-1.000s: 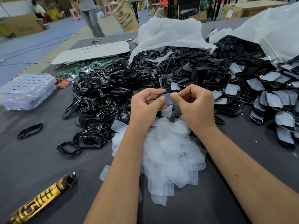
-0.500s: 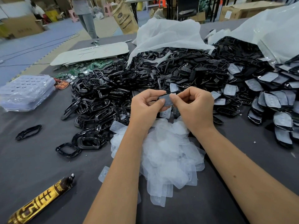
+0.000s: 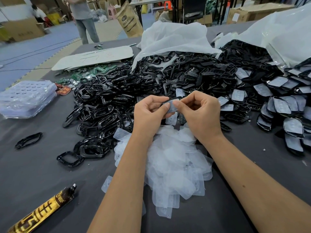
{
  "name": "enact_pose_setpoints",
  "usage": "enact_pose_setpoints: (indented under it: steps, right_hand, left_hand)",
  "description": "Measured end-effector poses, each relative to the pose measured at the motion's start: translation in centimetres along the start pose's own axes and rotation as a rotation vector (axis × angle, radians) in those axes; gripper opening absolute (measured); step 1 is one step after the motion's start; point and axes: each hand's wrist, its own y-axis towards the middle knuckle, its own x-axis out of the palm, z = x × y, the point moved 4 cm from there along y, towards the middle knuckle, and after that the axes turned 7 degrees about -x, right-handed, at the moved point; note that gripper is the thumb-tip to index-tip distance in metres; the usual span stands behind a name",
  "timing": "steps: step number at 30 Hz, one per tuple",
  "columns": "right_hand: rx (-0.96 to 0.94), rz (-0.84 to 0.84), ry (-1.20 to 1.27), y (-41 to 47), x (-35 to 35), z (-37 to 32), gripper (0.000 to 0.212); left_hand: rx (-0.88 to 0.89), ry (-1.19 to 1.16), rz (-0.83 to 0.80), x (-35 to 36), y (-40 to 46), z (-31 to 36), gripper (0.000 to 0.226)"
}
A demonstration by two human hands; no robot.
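Over the clear pile [image 3: 176, 157], left hand [image 3: 148, 115] and right hand [image 3: 202, 115] fingers [image 3: 186, 98] still clamped, seemingly, on one pad [image 3: 171, 107]

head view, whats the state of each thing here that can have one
left hand, pinching the clear pad
right hand, pinching the same pad
clear pad, held up between both hands
clear pad pile, loose heap on the table
white bag, open, black parts spilled out
gold tube, lying on its side
clear trays, stacked
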Motion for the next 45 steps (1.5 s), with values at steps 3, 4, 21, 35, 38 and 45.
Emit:
enact_pose_setpoints:
  steps: [3, 4, 21, 35, 38, 45]
  right_hand:
    - [0.005, -0.008, 0.037, 0.0, 0.0, 0.1, 0.019]
    - [0.010, -0.008, 0.047, 0.0, 0.1, 0.2, 0.019]
    - [0.030, 0.030, -0.116, 0.1, 0.0, 0.4, 0.021]
    - [0.106, -0.019, -0.048, 0.2, 0.2, 1.2, 0.024]
    - [0.150, -0.029, -0.028, 0.3, 0.2, 1.6, 0.025]
    - [0.269, -0.082, 0.237, 0.4, 0.2, 2.2, 0.021]
  left_hand:
    - [-0.036, -0.026, -0.012, 0.0, 0.0, -0.1, 0.011]
    - [-0.048, -0.034, -0.021, 0.0, 0.0, -0.1, 0.011]
    - [-0.009, 0.013, -0.029, 0.2, -0.1, 0.0, 0.014]
    - [0.004, 0.048, 0.004, 0.1, 0.0, 0.0, 0.015]
    - [0.003, 0.058, 0.001, 0.1, 0.0, 0.0, 0.016]
    - [0.005, 0.017, -0.036, 0.1, -0.2, 0.3, 0.017]
